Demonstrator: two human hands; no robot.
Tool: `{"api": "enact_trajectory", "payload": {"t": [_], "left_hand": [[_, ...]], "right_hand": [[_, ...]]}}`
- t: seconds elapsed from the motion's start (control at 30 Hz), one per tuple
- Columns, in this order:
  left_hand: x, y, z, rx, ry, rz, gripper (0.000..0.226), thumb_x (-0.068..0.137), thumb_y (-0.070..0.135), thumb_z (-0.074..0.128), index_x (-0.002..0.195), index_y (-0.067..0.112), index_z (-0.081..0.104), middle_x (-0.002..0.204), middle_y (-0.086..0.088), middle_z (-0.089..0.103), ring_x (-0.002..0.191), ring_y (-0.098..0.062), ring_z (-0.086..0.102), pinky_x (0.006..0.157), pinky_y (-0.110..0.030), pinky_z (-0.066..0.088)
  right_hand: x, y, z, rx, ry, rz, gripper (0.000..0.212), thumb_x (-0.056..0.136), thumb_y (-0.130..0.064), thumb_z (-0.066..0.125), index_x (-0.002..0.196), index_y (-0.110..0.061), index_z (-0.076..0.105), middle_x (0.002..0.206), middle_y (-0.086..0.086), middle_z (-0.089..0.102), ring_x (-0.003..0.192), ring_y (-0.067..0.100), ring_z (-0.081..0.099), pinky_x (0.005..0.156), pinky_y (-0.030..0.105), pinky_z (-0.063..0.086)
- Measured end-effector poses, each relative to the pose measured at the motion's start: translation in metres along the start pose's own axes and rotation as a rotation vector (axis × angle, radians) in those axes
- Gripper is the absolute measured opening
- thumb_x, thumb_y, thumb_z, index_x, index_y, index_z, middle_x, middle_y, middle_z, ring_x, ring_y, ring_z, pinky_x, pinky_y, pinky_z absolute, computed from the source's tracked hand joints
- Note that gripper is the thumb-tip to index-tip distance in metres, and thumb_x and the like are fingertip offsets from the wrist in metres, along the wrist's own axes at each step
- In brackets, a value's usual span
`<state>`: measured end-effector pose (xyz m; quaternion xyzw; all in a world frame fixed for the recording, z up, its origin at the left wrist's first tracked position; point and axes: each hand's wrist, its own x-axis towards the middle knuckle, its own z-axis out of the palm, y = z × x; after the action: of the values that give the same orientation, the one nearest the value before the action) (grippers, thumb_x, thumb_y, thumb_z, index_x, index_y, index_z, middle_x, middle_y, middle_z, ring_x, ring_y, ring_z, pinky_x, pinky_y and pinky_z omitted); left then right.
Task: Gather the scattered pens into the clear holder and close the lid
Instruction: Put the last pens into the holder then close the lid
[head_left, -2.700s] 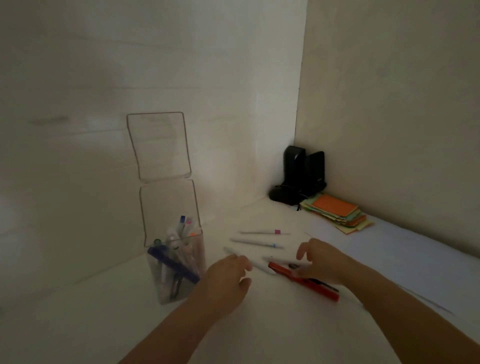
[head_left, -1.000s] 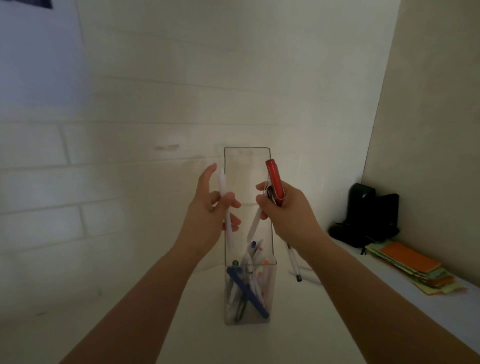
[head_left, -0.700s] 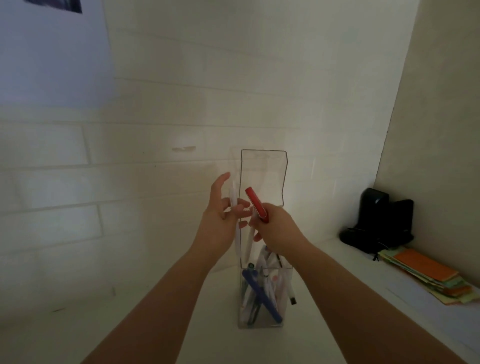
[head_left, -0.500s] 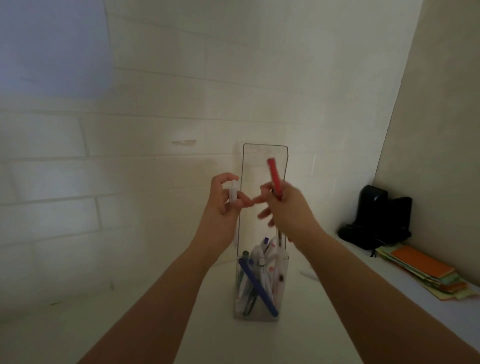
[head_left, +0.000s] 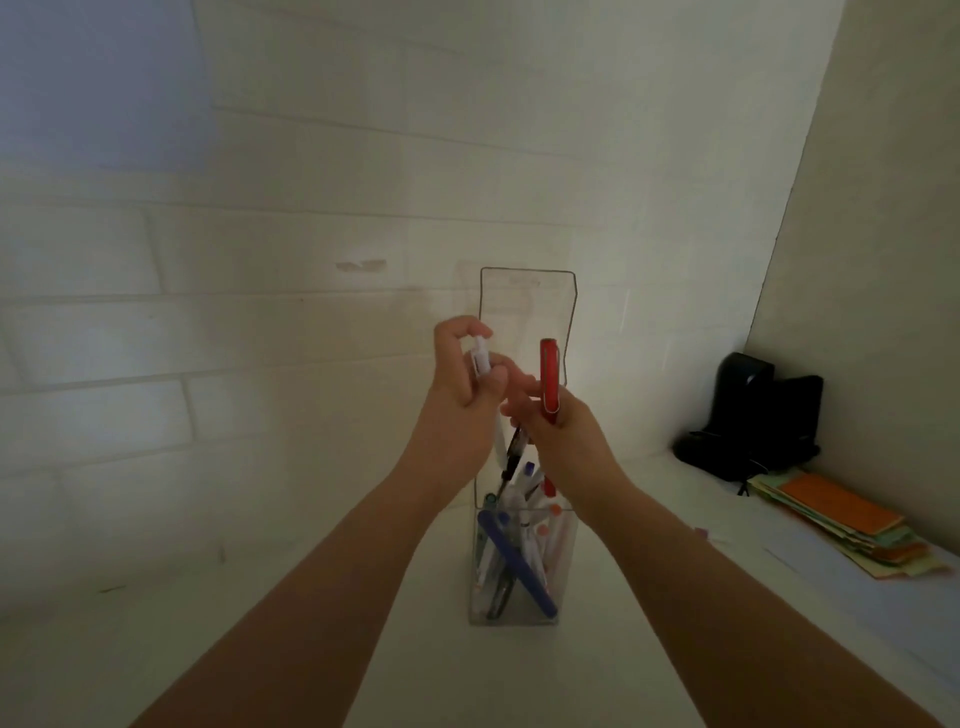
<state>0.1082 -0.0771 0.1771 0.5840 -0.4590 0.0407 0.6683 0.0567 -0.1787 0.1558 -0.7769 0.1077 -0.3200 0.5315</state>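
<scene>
The clear holder (head_left: 563, 566) stands upright on the white desk, its clear lid (head_left: 527, 301) hinged up and open against the wall. Several pens stand inside, among them a blue pen (head_left: 514, 564). Just above the holder's mouth, my left hand (head_left: 460, 395) grips a white pen (head_left: 482, 358) pointing down into it. My right hand (head_left: 558, 431) holds a red pen (head_left: 549, 376) upright, with a dark pen (head_left: 513, 452) slanting below the fingers toward the opening.
A black stand (head_left: 748, 415) sits in the right corner by the side wall. A stack of coloured sticky notes (head_left: 841, 519) lies in front of it. A white pen with a purple end (head_left: 709, 535) lies on the desk, right of the holder.
Both hands picked pens off the desk, rose over the holder and now sit closer together above its mouth. The left hand has slid up to the white pen's top end.
</scene>
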Motion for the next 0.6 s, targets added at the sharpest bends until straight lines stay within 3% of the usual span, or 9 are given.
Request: {"api": "enact_trajectory", "payload": {"t": [0.07, 0.13, 0.17, 0.23, 0.33, 0.4, 0.5, 0.6], "left_hand": [[-0.009, -0.014, 0.008, 0.113, -0.038, -0.076, 0.018, 0.093, 0.008, 0.038, 0.102, 0.022, 0.033, 0.089, -0.024, 0.061, 0.081, -0.038, 0.062, 0.073, -0.028, 0.05], [-0.012, -0.024, 0.009, 0.255, -0.05, -0.103, 0.004, 0.094, 0.016, 0.039, 0.096, 0.019, 0.037, 0.087, -0.019, 0.06, 0.073, -0.028, 0.057, 0.064, -0.015, 0.046], [-0.013, -0.028, 0.008, 0.333, -0.066, -0.096, 0.002, 0.094, 0.018, 0.039, 0.092, 0.019, 0.04, 0.085, -0.016, 0.059, 0.072, -0.02, 0.055, 0.062, -0.011, 0.044], [-0.015, -0.031, 0.007, 0.445, -0.117, -0.083, 0.008, 0.093, 0.015, 0.041, 0.088, 0.019, 0.047, 0.089, -0.009, 0.059, 0.081, -0.015, 0.056, 0.07, -0.009, 0.043], [-0.023, -0.028, 0.008, 0.55, -0.156, -0.06, 0.017, 0.091, 0.006, 0.042, 0.094, 0.015, 0.056, 0.102, -0.002, 0.06, 0.096, -0.012, 0.055, 0.089, -0.019, 0.043], [-0.028, -0.027, 0.007, 0.658, -0.203, -0.048, 0.02, 0.092, 0.009, 0.041, 0.101, 0.014, 0.058, 0.11, -0.002, 0.06, 0.098, -0.011, 0.053, 0.09, -0.017, 0.038], [-0.037, -0.031, 0.007, 0.897, -0.406, -0.019, 0.025, 0.093, 0.019, 0.041, 0.113, 0.016, 0.055, 0.12, -0.003, 0.057, 0.107, -0.014, 0.05, 0.091, -0.019, 0.034], [-0.043, -0.029, 0.01, 0.918, -0.46, -0.058, 0.028, 0.091, 0.021, 0.046, 0.118, 0.015, 0.053, 0.122, -0.004, 0.057, 0.108, -0.016, 0.051, 0.094, -0.021, 0.036]], "right_hand": [[-0.001, 0.003, -0.002, -0.006, -0.016, 0.006, 0.011, 0.091, -0.027, 0.051, 0.097, -0.023, 0.059, 0.097, 0.0, 0.064, 0.08, 0.001, 0.058, 0.074, 0.017, 0.054], [-0.001, 0.003, -0.007, 0.018, 0.037, 0.01, 0.022, 0.089, -0.02, 0.056, 0.111, -0.015, 0.054, 0.099, 0.002, 0.064, 0.081, 0.007, 0.061, 0.068, 0.014, 0.055], [-0.001, 0.003, -0.009, 0.036, 0.076, 0.006, 0.023, 0.087, -0.017, 0.058, 0.109, -0.015, 0.053, 0.098, 0.003, 0.064, 0.084, 0.012, 0.062, 0.074, 0.018, 0.053], [-0.001, 0.001, -0.011, 0.023, 0.122, -0.017, 0.019, 0.085, -0.013, 0.061, 0.101, -0.016, 0.052, 0.094, 0.004, 0.064, 0.083, 0.012, 0.061, 0.076, 0.02, 0.048], [-0.003, 0.001, -0.011, -0.088, 0.136, -0.051, 0.016, 0.086, -0.017, 0.06, 0.096, -0.017, 0.048, 0.084, 0.0, 0.059, 0.072, 0.004, 0.055, 0.063, 0.01, 0.039], [-0.005, 0.001, -0.012, -0.228, 0.154, -0.103, 0.018, 0.085, -0.026, 0.061, 0.095, -0.019, 0.047, 0.078, -0.008, 0.052, 0.068, 0.002, 0.051, 0.062, 0.009, 0.037], [-0.007, 0.0, -0.016, -0.39, 0.196, -0.174, 0.024, 0.084, -0.03, 0.061, 0.102, -0.016, 0.052, 0.083, -0.008, 0.05, 0.067, 0.003, 0.049, 0.071, 0.017, 0.041], [-0.008, -0.002, -0.02, -0.458, 0.175, -0.161, 0.039, 0.084, -0.028, 0.062, 0.115, -0.013, 0.042, 0.09, -0.004, 0.051, 0.077, 0.013, 0.054, 0.074, 0.023, 0.043]]}}
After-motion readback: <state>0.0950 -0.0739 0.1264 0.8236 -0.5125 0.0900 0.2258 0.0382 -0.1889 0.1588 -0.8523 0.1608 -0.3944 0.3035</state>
